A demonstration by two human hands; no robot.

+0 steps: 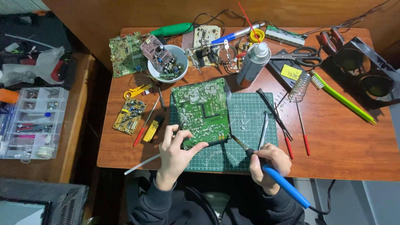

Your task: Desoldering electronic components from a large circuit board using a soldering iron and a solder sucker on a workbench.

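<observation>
Two hands share the work: the left hand (175, 150) pinches the near edge of the green circuit board (202, 110) lying on the cutting mat (250, 121) on the counter, fingers closed on it; the right hand (270, 163) grips the blue soldering iron (277, 178), tip at the board's corner. Steadying the board firmly and bracing the wrist should help.

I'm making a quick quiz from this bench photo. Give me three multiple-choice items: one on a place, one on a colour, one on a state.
1. The big green circuit board lies on:
A a cutting mat
B a white bowl
C the floor
2. The soldering iron handle is:
A red
B blue
C yellow
3. The left hand:
A hangs free
B grips scissors
C holds the board's near edge

A: board rests on the mat.
B: blue handle in the right hand.
C: fingers pinch the board's edge.
</observation>
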